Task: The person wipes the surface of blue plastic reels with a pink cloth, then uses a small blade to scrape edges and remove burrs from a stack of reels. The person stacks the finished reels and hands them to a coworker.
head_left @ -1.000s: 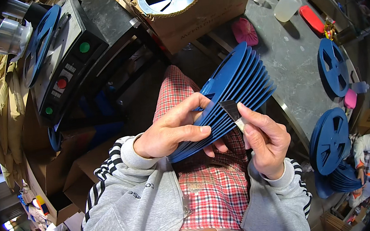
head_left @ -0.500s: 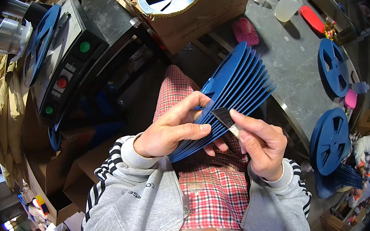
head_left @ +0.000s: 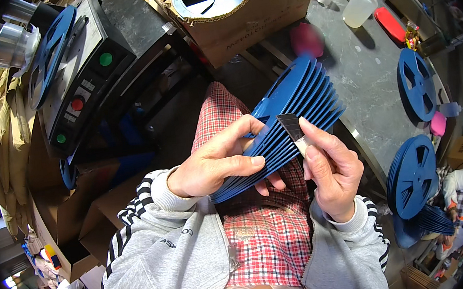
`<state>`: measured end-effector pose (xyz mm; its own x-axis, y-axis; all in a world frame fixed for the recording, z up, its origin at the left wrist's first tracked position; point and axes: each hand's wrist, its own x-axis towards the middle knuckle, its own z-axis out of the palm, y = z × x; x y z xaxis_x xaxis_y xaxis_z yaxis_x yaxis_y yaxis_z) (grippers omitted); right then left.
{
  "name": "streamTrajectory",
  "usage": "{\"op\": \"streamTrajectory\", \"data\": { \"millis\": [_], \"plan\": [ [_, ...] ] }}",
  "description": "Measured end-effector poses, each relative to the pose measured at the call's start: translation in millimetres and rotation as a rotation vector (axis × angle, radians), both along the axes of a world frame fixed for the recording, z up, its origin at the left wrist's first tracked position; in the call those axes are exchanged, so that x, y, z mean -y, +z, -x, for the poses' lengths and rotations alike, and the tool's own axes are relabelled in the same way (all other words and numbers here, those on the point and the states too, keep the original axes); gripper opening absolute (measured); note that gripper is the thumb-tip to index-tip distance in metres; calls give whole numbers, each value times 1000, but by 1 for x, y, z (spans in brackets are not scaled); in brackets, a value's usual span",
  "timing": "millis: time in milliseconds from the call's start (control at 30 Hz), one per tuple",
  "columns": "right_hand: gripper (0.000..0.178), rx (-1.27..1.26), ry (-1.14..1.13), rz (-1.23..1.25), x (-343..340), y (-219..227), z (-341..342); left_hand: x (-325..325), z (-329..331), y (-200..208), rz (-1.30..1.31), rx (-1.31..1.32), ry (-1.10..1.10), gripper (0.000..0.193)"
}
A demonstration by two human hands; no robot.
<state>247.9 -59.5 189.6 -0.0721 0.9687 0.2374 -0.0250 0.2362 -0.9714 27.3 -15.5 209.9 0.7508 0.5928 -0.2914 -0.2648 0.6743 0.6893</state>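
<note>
A fanned stack of blue plastic reels (head_left: 301, 94) stands on edge over my lap. My left hand (head_left: 216, 160) is closed around the stack's near side, its thumb on top and some fingertips showing underneath. Between thumb and forefinger, my right hand (head_left: 333, 174) pinches a small flat black piece with a pale end (head_left: 290, 127). The black part lies over the reels' rims; whether it touches them I cannot tell. A red plaid apron (head_left: 270, 237) covers my lap below the reels.
At the left stands a machine (head_left: 84, 75) with green and red buttons and a blue reel on it. Ahead is a cardboard box (head_left: 258, 30) holding a pale reel. The grey table (head_left: 357, 73) at right bears a squeeze bottle (head_left: 360, 8). More stacked reels (head_left: 412, 178) stand beside another person's arm.
My right hand has moved slightly to the right, and the black piece has shifted up and right across the reel edges, turning more upright. My left hand keeps its hold.
</note>
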Motion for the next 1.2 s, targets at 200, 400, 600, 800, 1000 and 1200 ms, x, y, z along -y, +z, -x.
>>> {"op": "streamTrajectory", "data": {
  "millis": [200,400,600,800,1000,1200],
  "plan": [
    [34,54,37,0,0,2,0,0,1,-1,0,-4,4,41],
    [37,116,145,-30,5,7,-1,-3,3,-4,-47,-8,-18,41],
    [24,614,-95,-503,8,14,-16,-17,2,3,-95,-79,-69,66],
    [15,756,160,-588,2,7,6,-19,1,-1,-191,-148,-64,72],
    [9,711,68,-556,-15,7,-7,-15,-2,4,-183,-123,-63,70],
    [14,650,80,-502,-32,10,-9,-14,-2,3,-94,-41,-59,68]
  ]
}}
